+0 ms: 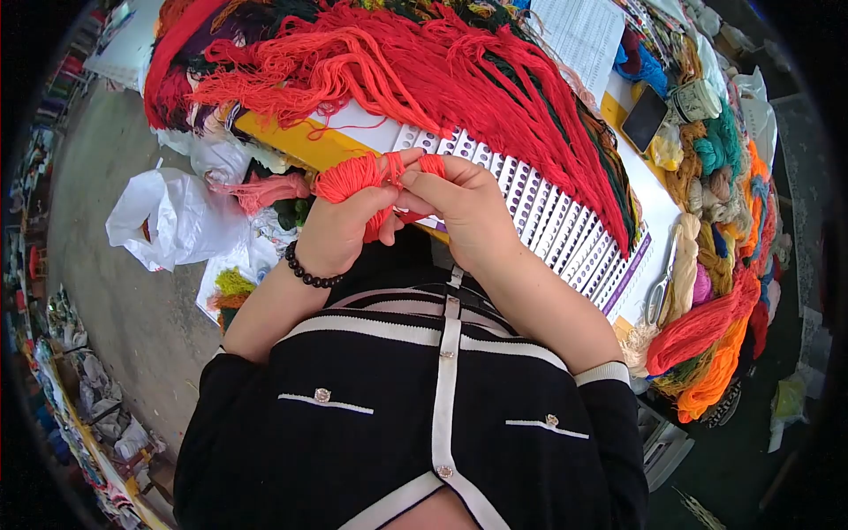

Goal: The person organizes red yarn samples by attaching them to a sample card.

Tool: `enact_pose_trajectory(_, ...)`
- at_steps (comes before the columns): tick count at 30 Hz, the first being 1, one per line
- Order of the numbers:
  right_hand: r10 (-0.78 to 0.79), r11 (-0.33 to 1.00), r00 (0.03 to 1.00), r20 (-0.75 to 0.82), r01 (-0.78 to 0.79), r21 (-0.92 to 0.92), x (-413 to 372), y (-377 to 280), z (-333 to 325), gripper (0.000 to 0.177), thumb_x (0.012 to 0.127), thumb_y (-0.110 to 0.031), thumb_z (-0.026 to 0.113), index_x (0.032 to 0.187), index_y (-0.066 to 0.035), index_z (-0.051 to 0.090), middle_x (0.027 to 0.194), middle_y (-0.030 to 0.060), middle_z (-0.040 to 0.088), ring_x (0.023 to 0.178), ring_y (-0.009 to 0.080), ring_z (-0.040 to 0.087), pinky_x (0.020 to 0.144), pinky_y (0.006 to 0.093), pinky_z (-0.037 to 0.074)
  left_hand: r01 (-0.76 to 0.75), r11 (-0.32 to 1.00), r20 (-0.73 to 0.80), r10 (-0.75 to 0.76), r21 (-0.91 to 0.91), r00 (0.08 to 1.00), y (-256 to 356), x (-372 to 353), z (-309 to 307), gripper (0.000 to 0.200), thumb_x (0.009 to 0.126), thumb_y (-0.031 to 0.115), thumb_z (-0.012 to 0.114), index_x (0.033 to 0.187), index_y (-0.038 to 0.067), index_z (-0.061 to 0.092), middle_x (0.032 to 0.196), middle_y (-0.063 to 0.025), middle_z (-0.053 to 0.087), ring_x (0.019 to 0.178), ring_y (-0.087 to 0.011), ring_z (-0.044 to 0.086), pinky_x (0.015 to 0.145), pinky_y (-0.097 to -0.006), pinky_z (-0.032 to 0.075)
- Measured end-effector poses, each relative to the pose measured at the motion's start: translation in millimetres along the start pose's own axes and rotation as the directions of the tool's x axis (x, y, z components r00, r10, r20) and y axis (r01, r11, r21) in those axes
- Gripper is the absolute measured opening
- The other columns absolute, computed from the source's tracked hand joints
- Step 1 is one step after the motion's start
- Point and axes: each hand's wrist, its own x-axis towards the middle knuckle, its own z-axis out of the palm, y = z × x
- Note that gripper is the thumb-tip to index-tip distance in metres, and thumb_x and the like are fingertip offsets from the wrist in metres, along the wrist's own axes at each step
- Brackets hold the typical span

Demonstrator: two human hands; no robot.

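My left hand [340, 230], with a dark bead bracelet at the wrist, is closed around a skein of coral-red yarn [349, 178]. Close beside it, my right hand [468, 203] pinches part of the same yarn between thumb and fingers, and a small red loop shows over its knuckle. Both hands are held in front of my body at the table's near edge. Long hanks of red yarn [424, 62] lie across the table just beyond them. White cards with rows of holes [539, 203] stick out from under those hanks.
On the right lie scissors [658, 296], a dark phone [645, 117], a roll of tape [693, 102] and many coloured skeins [707, 353]. A printed sheet [583, 35] is at the back. White plastic bags [181, 221] hang at the left by the table's yellow edge [291, 141].
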Motion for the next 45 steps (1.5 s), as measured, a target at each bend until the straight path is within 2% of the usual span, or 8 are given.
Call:
enact_pose_trajectory(25, 0.001, 1.0, 0.998, -0.065, -0.001, -0.011, 0.3, 4.0, -3.3, 0.011, 0.083, -0.003, 0.06, 0.09, 0.004, 0.062, 0.083, 0.0112, 0.065, 0.068, 0.0142, 0.062, 0.064, 0.0276, 0.051, 0.049, 0.999, 0.016, -0.049, 0.014, 0.999, -1.2, -1.2, 0.3, 0.043, 0.087, 0.007, 0.044, 0.129, 0.002, 0.046, 0.095, -0.0079, 0.063, 0.055, -0.0086, 0.05, 0.054, -0.0194, 0.043)
enact_pose_trajectory(33, 0.049, 0.992, 0.998, 0.042, -0.044, -0.115, -1.3, -2.0, -1.4, 0.008, 0.082, -0.003, 0.06, 0.085, 0.004, 0.063, 0.073, 0.0079, 0.062, 0.062, 0.0149, 0.059, 0.061, 0.0262, 0.05, 0.052, 0.998, -0.028, -0.051, 0.047, 0.998, -3.9, -1.8, 4.0, 0.047, 0.085, 0.005, 0.044, 0.131, 0.001, 0.044, 0.092, -0.0051, 0.062, 0.055, -0.0071, 0.051, 0.053, -0.0192, 0.043)
enact_pose_trajectory(38, 0.003, 0.999, 0.999, 0.054, -0.006, 0.05, 3.7, -4.7, -7.3, 0.01, 0.086, -0.008, 0.056, 0.09, 0.001, 0.059, 0.078, 0.007, 0.061, 0.07, 0.0155, 0.059, 0.07, 0.032, 0.05, -0.001, 0.997, -0.047, -0.002, -0.073, 0.999, -6.5, -4.5, -4.7, 0.038, 0.086, 0.007, 0.048, 0.124, -0.002, 0.05, 0.093, -0.0087, 0.063, 0.074, -0.0146, 0.06, 0.072, -0.0248, 0.048)
enact_pose_trajectory(39, -0.022, 0.989, 1.0, -0.004, 0.022, 0.146, 3.4, -9.1, -8.6, 0.011, 0.087, -0.01, 0.054, 0.091, -0.001, 0.058, 0.082, 0.0072, 0.06, 0.073, 0.0156, 0.059, 0.074, 0.0354, 0.05, -0.084, 0.996, 0.084, 0.08, 0.042, 0.993, -2.2, -1.5, -23.1, 0.038, 0.085, 0.005, 0.048, 0.122, -0.003, 0.05, 0.096, -0.009, 0.062, 0.086, -0.0188, 0.062, 0.079, -0.0284, 0.049)
enact_pose_trajectory(40, -0.061, 0.984, 0.991, 0.121, 0.04, 0.172, -4.9, -25.4, -15.9, 0.01, 0.088, -0.012, 0.051, 0.091, -0.003, 0.055, 0.084, 0.0059, 0.059, 0.078, 0.0156, 0.059, 0.081, 0.038, 0.048, -0.089, 0.975, 0.042, 0.1, -0.201, 0.994, 7.8, -5.6, -31.5, 0.039, 0.085, 0.005, 0.047, 0.123, -0.002, 0.049, 0.097, -0.009, 0.062, 0.088, -0.0192, 0.061, 0.081, -0.0297, 0.048)
enact_pose_trajectory(42, -0.141, 0.99, 0.988, 0.068, 0.14, 0.019, -33.9, -68.1, -26.2, 0.008, 0.086, -0.01, 0.052, 0.091, -0.004, 0.052, 0.07, 0.0004, 0.048, 0.064, 0.0099, 0.05, 0.07, 0.0276, 0.049, -0.161, 0.793, -0.015, 0.188, -0.588, 0.982, 23.1, -15.9, -73.4, 0.041, 0.085, 0.004, 0.048, 0.126, 0.001, 0.046, 0.099, -0.0089, 0.061, 0.093, -0.0193, 0.06, 0.085, -0.0314, 0.047)
enact_pose_trajectory(43, -0.276, 0.912, 0.951, -0.136, 0.214, -0.35, -52.5, -88.9, -27.6, 0.008, 0.086, -0.009, 0.051, 0.09, -0.003, 0.052, 0.067, -0.0008, 0.044, 0.059, 0.0074, 0.044, 0.056, 0.0226, 0.041, -0.212, 0.658, -0.041, 0.266, -0.723, 0.963, 30.8, -21.1, -114.3, 0.044, 0.084, 0.004, 0.048, 0.128, 0.002, 0.044, 0.098, -0.0088, 0.061, 0.094, -0.0191, 0.059, 0.087, -0.0318, 0.047)
enact_pose_trajectory(45, -0.543, 0.775, 0.747, -0.384, 0.27, -0.571, -83.1, -115.3, -39.7, 0.015, 0.086, -0.009, 0.049, 0.097, -0.001, 0.057, 0.072, 0.0002, 0.05, 0.055, 0.0048, 0.039, 0.047, 0.0183, 0.03, -0.443, 0.68, -0.37, 0.262, -0.584, 0.891, 53.1, -36.6, -179.3, 0.049, 0.084, 0.003, 0.05, 0.132, 0.005, 0.039, 0.09, -0.0046, 0.055, 0.074, -0.0158, 0.053, 0.076, -0.0286, 0.047)
